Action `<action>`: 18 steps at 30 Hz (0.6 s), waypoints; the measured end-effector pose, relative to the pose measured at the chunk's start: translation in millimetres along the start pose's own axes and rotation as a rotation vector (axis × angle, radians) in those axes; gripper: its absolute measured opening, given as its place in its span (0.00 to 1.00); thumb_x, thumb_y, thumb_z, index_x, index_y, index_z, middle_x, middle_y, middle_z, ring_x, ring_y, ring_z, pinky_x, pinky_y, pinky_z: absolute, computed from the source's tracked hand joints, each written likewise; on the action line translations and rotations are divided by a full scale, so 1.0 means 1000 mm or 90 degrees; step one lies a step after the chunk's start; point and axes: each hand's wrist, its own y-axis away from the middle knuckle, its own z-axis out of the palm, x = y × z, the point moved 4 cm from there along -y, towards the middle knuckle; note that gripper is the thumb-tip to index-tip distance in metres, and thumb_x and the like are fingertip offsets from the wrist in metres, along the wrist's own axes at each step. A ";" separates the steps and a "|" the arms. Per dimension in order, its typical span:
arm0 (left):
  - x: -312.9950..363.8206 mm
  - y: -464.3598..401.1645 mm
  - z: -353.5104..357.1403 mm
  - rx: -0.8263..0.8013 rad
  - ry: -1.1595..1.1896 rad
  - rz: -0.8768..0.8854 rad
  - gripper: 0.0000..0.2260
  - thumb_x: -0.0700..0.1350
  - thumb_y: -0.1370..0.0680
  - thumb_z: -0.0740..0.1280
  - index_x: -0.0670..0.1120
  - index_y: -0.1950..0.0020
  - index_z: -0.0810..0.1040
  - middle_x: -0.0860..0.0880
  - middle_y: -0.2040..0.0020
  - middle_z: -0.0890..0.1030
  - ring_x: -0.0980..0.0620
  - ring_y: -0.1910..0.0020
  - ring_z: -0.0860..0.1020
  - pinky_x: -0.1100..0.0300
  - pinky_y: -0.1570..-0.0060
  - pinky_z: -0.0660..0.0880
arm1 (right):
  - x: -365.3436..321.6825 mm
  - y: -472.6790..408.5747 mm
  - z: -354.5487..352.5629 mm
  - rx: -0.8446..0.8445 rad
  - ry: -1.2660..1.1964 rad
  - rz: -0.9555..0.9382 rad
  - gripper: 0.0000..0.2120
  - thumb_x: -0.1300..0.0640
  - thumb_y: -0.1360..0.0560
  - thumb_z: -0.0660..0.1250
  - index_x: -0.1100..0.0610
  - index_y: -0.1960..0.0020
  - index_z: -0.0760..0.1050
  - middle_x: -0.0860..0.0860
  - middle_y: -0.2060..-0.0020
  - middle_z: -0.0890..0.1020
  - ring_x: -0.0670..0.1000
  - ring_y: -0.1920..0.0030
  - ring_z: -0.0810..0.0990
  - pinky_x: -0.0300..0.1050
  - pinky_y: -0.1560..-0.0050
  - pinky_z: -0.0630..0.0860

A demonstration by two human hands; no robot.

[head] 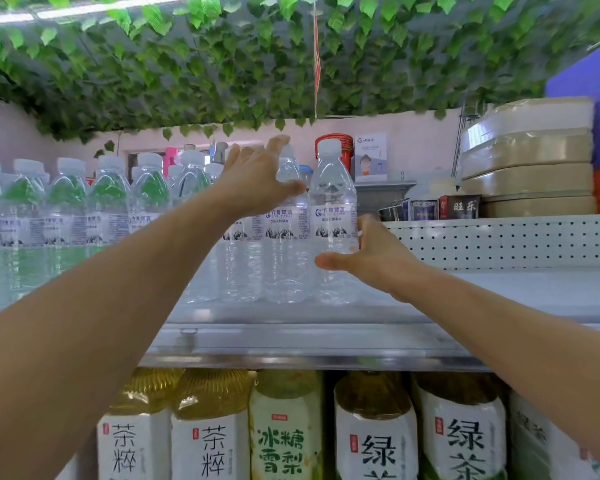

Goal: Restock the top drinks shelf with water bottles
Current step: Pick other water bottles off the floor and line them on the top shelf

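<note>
Top shelf [499, 296], pale and glossy, carries a long row of clear water bottles with white caps and blue-printed labels

Rightmost water bottle [333, 216] stands upright at the end of the row, touching its neighbour bottle [286, 237] on the left side

Right hand [374, 258]: fingers curved round the lower body of the rightmost water bottle from its right side, thumb stretched under and in front; grip clamped on that bottle

Left hand [253, 181]: raised at shoulder height of the bottles, fingers spread and straight, thumb tip near the neck of the neighbour bottle; grip apart, holding nothing; cannot tell whether the palm touches the bottles behind it

Further left, more bottles of the same kind [66, 202] stand packed close, green reflections in their shoulders

Right of the row the shelf surface is bare up to a white perforated back panel [506, 240]

Above the panel: stacked beige round containers [530, 157], small dark boxes [459, 206], a red lidded tub [338, 143] behind the bottle cap

Shelf below: large tea bottles [284, 427] with white labels and green or black characters

Overhead, artificial green leaves [222, 64]
</note>
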 end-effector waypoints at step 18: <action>-0.007 0.000 0.005 -0.006 -0.014 0.017 0.38 0.60 0.22 0.65 0.52 0.19 0.49 0.43 0.19 0.54 0.45 0.20 0.48 0.48 0.24 0.38 | 0.004 -0.011 0.005 -0.253 -0.114 0.142 0.65 0.41 0.47 0.84 0.49 0.21 0.50 0.47 0.25 0.65 0.53 0.25 0.63 0.55 0.27 0.59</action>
